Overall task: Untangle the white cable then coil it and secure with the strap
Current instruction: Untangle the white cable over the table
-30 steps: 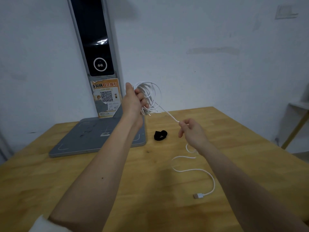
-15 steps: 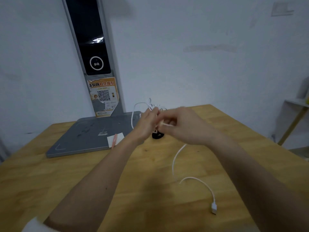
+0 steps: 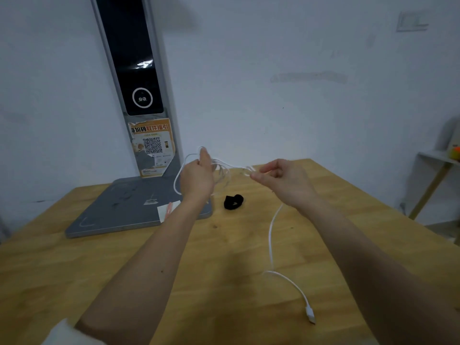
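My left hand (image 3: 198, 179) is raised over the table and grips a bundle of loops of the white cable (image 3: 270, 235). My right hand (image 3: 281, 178) pinches the cable a short way right of the loops. From there the cable hangs down to the wooden table (image 3: 249, 282) and trails to its USB plug (image 3: 310, 316) near the front. The black strap (image 3: 233, 201) lies on the table below and between my hands, untouched.
A grey flat base (image 3: 119, 210) with a tall black-and-grey post (image 3: 135, 78) stands at the back left, with an orange QR label on it. A white card (image 3: 166, 209) lies on the base. A small shelf (image 3: 438, 158) stands at the far right by the wall.
My hands came together half a second ago and have now drawn apart, the right pulling a length of cable out to the right. The plug end has slid along the table.
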